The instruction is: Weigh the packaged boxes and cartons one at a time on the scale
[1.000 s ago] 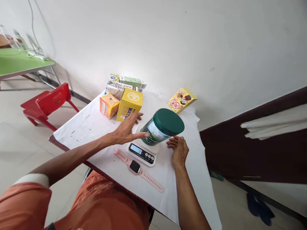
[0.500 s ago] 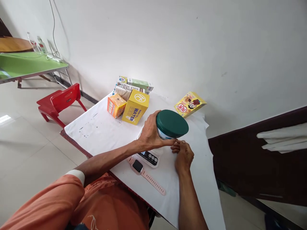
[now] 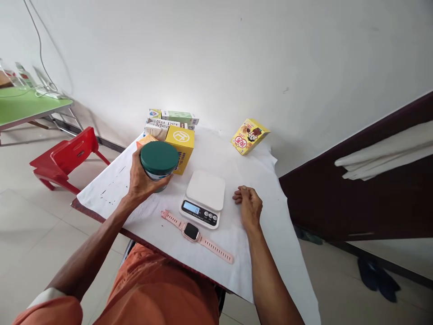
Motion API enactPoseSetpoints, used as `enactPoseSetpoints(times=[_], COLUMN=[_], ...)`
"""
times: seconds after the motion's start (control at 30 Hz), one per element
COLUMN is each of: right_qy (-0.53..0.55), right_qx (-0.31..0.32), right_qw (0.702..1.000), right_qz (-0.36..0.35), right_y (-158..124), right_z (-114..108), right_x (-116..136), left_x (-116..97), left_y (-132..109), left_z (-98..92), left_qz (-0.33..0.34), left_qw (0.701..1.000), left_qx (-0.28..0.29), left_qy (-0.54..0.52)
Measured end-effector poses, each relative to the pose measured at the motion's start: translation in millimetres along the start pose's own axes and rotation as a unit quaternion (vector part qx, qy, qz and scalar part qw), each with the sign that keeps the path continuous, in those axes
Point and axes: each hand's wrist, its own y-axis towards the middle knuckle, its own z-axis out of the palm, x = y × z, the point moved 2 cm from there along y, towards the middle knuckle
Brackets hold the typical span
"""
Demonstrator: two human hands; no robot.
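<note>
My left hand [image 3: 140, 180] is wrapped around a canister with a dark green lid [image 3: 159, 158], on the left side of the table in front of some boxes. Right of it lies a white kitchen scale [image 3: 205, 192] with a bare platform and a lit display. My right hand [image 3: 249, 205] rests by the scale's right side, fingers curled in, and no object shows in it. Along the near edge a pink smartwatch [image 3: 191, 232] lies with its strap spread out. Partly behind the canister stands a yellow box [image 3: 182, 140]; an orange box [image 3: 146, 139] is mostly hidden.
A "Super Med" box [image 3: 157, 128] and a pale green box [image 3: 179, 116] stand at the back left. A yellow snack box [image 3: 249, 136] sits at the back right by the wall. A red chair [image 3: 72, 153] and a green table [image 3: 34, 106] are off to the left.
My left hand has carried the canister from over the scale to the left, uncovering the scale. My right hand stays near the scale's right side. The view has shifted to the right.
</note>
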Motion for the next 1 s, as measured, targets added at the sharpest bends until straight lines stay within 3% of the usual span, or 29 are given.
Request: enactPoseSetpoints(times=[0.13,0.27,0.37,0.5,0.57,0.63,0.7,0.77,0.87,1.0], right_qy=[0.010,0.021,0.016,-0.043,-0.063,-0.066,-0.066,-0.072,-0.083,-0.101], right_qx=[0.004,0.038,0.052,-0.018,-0.066,-0.101,-0.122,-0.130,-0.129,-0.123], right_qw=[1.000,0.997,0.995,0.999,0.996,0.993,0.990,0.988,0.988,0.987], right_qz=[0.006,0.064,0.083,0.018,-0.001,0.007,0.025,0.034,0.037,0.024], right_y=[2,15,40,101,138,176,209,235,257,262], right_z=[2,1,-4,-11,-10,-5,2,10,23,36], right_x=[-2,0,4,14,18,21,23,22,16,5], left_x=[17,24,15,-16,-29,-35,-30,-18,2,15], left_y=[1,-1,-6,-22,-34,-44,-49,-52,-58,-67], left_z=[14.8,16.8,6.8,-6.4,-0.3,15.5,35.7,54.4,73.4,81.2], left_qz=[-0.016,0.006,0.071,0.211,0.272,0.301,0.271,0.206,0.130,0.117], left_qw=[1.000,1.000,0.995,0.967,0.959,0.952,0.947,0.946,0.939,0.933], left_qx=[-0.006,-0.031,-0.062,-0.135,-0.072,0.052,0.169,0.250,0.316,0.337], left_qy=[0.002,-0.002,0.021,0.047,0.005,-0.034,-0.034,-0.021,-0.027,-0.038])
